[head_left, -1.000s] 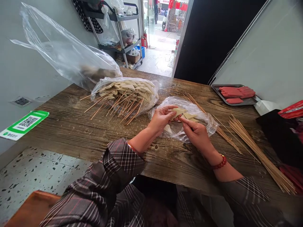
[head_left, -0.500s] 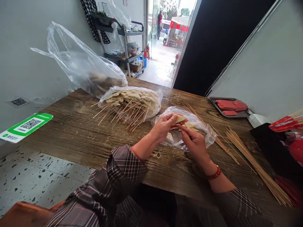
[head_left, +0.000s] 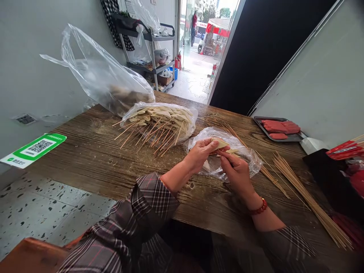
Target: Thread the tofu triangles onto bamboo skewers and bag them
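Note:
My left hand (head_left: 199, 153) pinches a thin, pale, triangular food slice (head_left: 220, 144) between thumb and fingers. Close against it, my right hand (head_left: 236, 170) grips a thin wooden skewer (head_left: 219, 152) that meets the slice; how far it has gone in is hidden by my fingers. Under both hands lies an opened clear plastic bag (head_left: 209, 133) with more pale slices in it. To the left, a heap of skewered pale slices (head_left: 166, 113) rests in another clear bag, the sticks pointing toward me.
Loose skewers (head_left: 298, 184) lie along the table's right side. Behind them are a dark tray (head_left: 257, 123) with red-pink packets and a black box (head_left: 318, 167). A large clear bag (head_left: 102, 81) stands at the back left, near a green QR-code card (head_left: 54, 138).
The view has shifted slightly. Both hands stay close together on the slice and skewer, with the right fingers now nearer the slice.

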`<state>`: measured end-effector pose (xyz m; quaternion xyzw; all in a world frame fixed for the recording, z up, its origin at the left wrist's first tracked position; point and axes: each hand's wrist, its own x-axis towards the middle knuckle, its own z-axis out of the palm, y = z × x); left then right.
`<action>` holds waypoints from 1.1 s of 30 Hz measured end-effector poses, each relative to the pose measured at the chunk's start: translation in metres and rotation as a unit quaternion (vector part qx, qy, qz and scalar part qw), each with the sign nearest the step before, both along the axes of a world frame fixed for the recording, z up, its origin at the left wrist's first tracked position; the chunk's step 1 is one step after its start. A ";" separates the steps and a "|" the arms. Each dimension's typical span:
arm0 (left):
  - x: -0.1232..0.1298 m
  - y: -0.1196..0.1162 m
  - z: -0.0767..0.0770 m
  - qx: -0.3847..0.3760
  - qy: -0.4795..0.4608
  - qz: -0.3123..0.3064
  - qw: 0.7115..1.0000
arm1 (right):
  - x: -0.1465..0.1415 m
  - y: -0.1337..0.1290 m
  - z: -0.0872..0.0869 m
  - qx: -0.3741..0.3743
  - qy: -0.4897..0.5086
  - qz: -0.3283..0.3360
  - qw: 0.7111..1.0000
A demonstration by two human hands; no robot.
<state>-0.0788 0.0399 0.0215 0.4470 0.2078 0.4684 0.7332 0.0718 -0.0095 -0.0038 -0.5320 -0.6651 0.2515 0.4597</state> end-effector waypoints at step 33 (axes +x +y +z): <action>-0.014 0.035 -0.017 0.179 0.319 0.158 0.917 | 0.044 0.025 0.003 0.015 0.161 -0.109 0.981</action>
